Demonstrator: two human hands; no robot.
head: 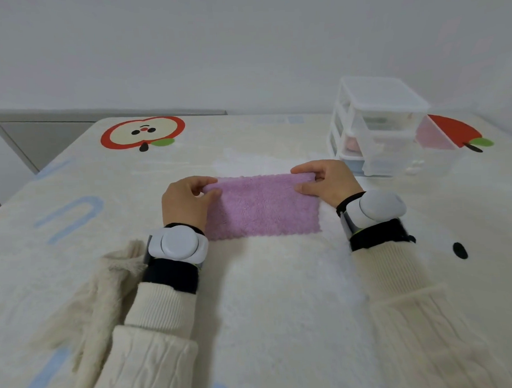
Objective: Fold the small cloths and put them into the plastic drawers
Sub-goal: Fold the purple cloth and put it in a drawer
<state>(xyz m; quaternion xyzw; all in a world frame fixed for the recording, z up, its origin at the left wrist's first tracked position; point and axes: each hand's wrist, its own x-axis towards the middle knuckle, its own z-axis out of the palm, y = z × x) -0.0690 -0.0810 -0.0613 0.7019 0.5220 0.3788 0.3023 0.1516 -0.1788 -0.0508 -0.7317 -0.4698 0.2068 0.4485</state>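
A small purple fluffy cloth (261, 208) lies flat on the cream blanket (281, 294) in the middle of the view, folded into a wide rectangle. My left hand (187, 200) pinches its far left corner. At the far right corner, my right hand (325, 181) grips the folded edge. A clear plastic drawer unit (377, 125) with three drawers stands at the back right, just beyond my right hand. Something pink and something pale blue show dimly through its lower drawers.
The blanket bears apple prints at the back left (142, 132) and behind the drawers (455, 131). A furry cream cloth (107, 286) lies beside my left forearm. A grey cabinet (44, 137) stands past the blanket's far left edge, under a white wall.
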